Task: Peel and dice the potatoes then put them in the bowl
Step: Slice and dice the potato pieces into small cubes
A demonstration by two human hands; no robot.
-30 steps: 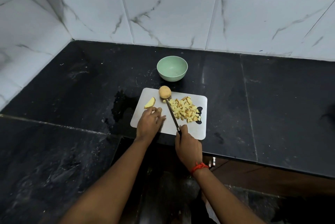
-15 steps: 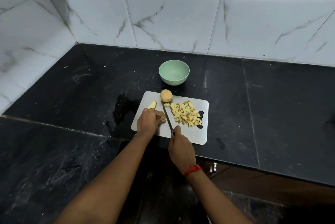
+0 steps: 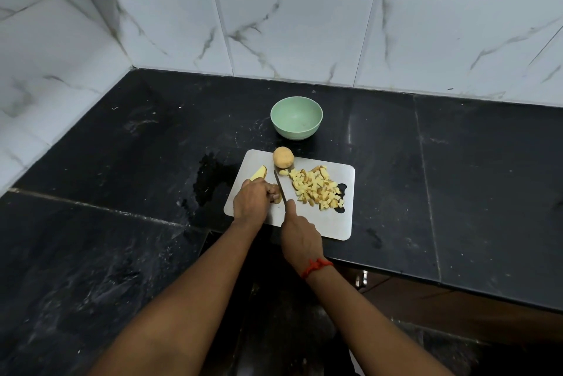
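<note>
**Potato piece under the knife**

Left hand (image 3: 254,200) curled on a potato piece (image 3: 275,197), pinning it to the board (image 3: 329,223). Right hand (image 3: 300,234) gripped the knife (image 3: 280,186), its blade beside the left fingers. Diced potato (image 3: 316,188) lay right of the blade, and the bowl (image 3: 296,118) stood beyond both hands.

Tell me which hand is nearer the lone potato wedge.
Left. The left hand is just this side of the potato wedge; the right hand, holding the knife, is farther back and rightward.
</note>
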